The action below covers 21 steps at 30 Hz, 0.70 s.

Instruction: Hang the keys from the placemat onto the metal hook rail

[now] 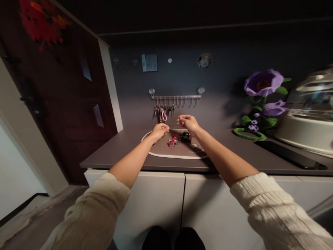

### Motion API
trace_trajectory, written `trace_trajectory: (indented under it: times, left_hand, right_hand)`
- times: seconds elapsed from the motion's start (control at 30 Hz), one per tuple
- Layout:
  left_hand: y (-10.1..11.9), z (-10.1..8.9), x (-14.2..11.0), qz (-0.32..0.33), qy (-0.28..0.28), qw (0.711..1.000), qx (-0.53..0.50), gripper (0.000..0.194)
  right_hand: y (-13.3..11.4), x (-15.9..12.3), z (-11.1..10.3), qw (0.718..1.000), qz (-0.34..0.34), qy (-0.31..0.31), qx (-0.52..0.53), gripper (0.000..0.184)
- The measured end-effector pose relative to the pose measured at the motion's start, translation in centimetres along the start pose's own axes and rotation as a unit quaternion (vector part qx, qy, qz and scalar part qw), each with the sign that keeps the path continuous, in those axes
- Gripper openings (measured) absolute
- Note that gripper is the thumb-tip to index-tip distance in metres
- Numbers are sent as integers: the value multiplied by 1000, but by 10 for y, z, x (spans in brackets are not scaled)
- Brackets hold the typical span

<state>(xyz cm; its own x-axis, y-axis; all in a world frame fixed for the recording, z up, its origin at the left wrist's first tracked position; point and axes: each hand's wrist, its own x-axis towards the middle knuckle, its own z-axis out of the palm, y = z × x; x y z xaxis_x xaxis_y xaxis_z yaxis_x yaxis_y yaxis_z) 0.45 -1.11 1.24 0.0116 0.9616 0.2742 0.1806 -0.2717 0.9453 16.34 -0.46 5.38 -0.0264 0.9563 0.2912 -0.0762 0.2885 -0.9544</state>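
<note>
My left hand hovers over the left part of an oval brown mat with a pale rim. Its fingers are curled together, and whatever they may hold cannot be made out. Higher and to the right, my right hand is raised in front of the wall, fingertips bent into a pinch; anything in it is too small to see. Between and below the hands lie red keys or key tags and a black bundle on the mat. Several keys and a pink strap hang from a hook rack.
The dark countertop runs over white cabinets. At right stand purple artificial flowers, a black flat slab and a large white device with a clear dome. A dark red door is at left.
</note>
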Motion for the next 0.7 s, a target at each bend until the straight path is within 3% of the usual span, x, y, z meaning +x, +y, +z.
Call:
trace_trajectory:
  times: [0.17,0.3,0.37,0.5,0.6,0.7]
  left_hand:
    - [-6,5,-4,11,-8,1000,0,7]
    - [-5,10,-11,25,-19,999,23,9]
    - [-4,12,-14,47,-26,997,58,12]
    - [-3,11,-20,95,-54,986,130,21]
    - [-3,8,-23,103,-106,974,173,28]
    - [-2,6,-25,111,-136,962,211,27]
  right_hand:
    - [18,-18,-12,997,-11,-3,-70,6]
    - [30,-25,-20,987,-57,-24,-151,6]
    - [33,-27,-24,967,-93,-37,-233,7]
    - [35,-31,-26,894,-157,-57,-416,10]
    - [38,-29,-25,856,-177,-73,-481,14]
    - [42,-25,-24,838,-184,-75,-509,16]
